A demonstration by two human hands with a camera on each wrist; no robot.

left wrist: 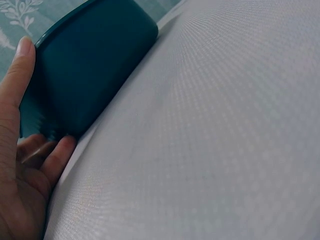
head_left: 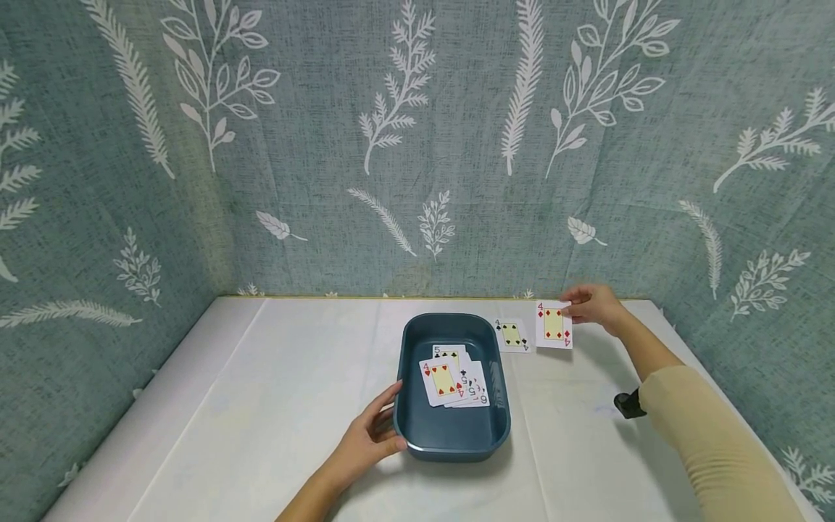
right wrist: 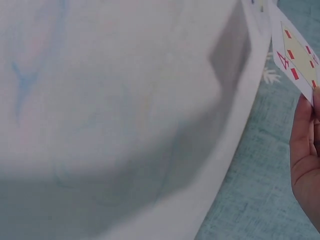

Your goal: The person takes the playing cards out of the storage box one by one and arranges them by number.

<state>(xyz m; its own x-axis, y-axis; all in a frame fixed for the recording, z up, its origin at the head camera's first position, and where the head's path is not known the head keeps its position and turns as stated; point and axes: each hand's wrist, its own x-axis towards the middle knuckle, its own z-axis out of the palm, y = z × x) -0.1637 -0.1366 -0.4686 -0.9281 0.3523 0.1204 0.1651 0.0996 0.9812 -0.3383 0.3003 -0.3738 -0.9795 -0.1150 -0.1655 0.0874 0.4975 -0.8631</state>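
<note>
I count two hands at work on my feed: the right hand (head_left: pixel 592 304) pinches one thin, rectangular four of diamonds (head_left: pixel 553 328), out to the right of the bin's far end, and the left hand (head_left: pixel 367 436) holds the near left corner of that one bin (head_left: pixel 450 433), smooth, blue-green and round-cornered. In it I make out at least four overlapping cards (head_left: pixel 483 395), a four of hearts (head_left: pixel 443 380) uppermost. Just beside its far right side, one black four (head_left: pixel 512 336) lies flat on white, finely textured cloth (head_left: pixel 293 391).
</note>
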